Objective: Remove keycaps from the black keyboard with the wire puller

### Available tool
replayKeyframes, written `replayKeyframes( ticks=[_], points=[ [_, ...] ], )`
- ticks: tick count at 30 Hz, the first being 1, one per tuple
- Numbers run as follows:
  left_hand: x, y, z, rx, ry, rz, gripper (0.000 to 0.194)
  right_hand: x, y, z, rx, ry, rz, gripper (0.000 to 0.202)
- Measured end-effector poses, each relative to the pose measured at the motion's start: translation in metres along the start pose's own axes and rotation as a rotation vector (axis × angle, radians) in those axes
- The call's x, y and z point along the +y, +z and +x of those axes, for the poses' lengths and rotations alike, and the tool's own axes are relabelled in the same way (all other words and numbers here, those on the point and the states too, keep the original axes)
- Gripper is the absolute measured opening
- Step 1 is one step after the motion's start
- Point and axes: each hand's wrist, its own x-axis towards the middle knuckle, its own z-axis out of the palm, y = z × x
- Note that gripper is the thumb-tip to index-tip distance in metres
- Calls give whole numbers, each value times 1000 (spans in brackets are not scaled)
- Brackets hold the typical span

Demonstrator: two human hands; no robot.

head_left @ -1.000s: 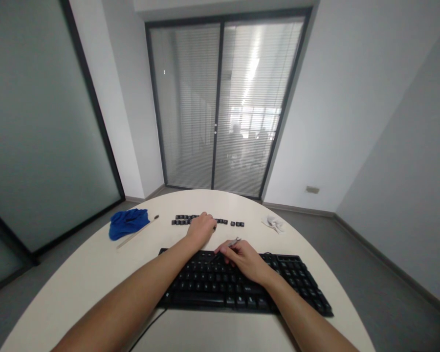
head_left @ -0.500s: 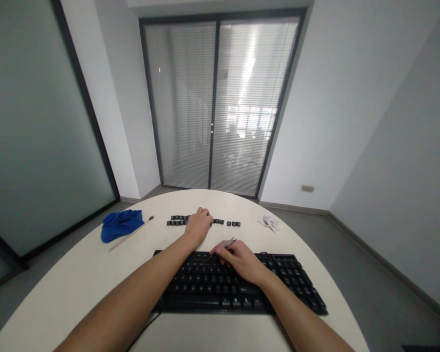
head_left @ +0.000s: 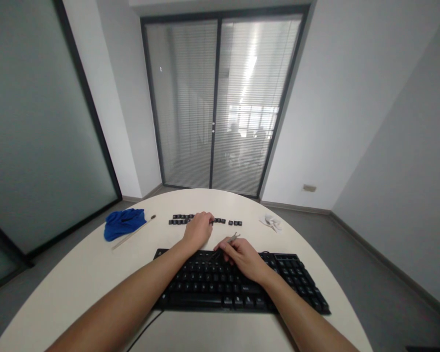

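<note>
A black keyboard (head_left: 198, 298) lies across the near part of the table, with my forearms over it. Beyond it, black keycaps (head_left: 179, 222) are laid out in rows. My left hand (head_left: 198, 231) reaches over these rows, fingers curled and pinching a keycap at its right side; the fingers partly hide it. Above the upper keys, my right hand (head_left: 242, 255) grips a slim grey keycap puller (head_left: 233, 238) like a pen. Its forked end points up and away, and its thin other end reaches down towards the keys.
A blue cloth (head_left: 123, 224) lies at the table's left, with a thin brush (head_left: 134, 232) beside it. A crumpled white tissue (head_left: 271, 222) sits at the right edge. The keyboard cable (head_left: 144, 330) runs off towards me. Glass doors and walls stand beyond the round table (head_left: 106, 283).
My left hand's fingers have drawn in and curled more at the keycap rows. My right hand, with the keycap puller, has shifted slightly right and up. The view has turned a little.
</note>
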Motion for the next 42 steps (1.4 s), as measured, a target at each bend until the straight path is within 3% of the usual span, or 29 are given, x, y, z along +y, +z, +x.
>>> replayKeyframes(
  ticks=[5,7,13,19,25,32,42],
  points=[
    [7,5,-35,-42,-95,-237,25,-2,-6,0,198,-7,-131,48],
    [8,5,-51,-74,-135,-479,24,-4,-10,-1,249,-24,-241,46],
    [10,-1,-79,-111,42,-430,19,-4,-13,-3,229,8,-349,46],
    [14,-3,-82,-74,137,-315,20,-5,-12,-3,150,0,-349,44],
    [17,-7,-83,-104,240,-250,18,-8,-8,-5,50,-114,-412,39],
    [17,-9,-84,-146,341,-269,19,-14,-15,-8,32,-69,-516,39],
    [2,-8,-74,-159,353,-275,15,8,1,1,167,56,-99,45]
  ],
)
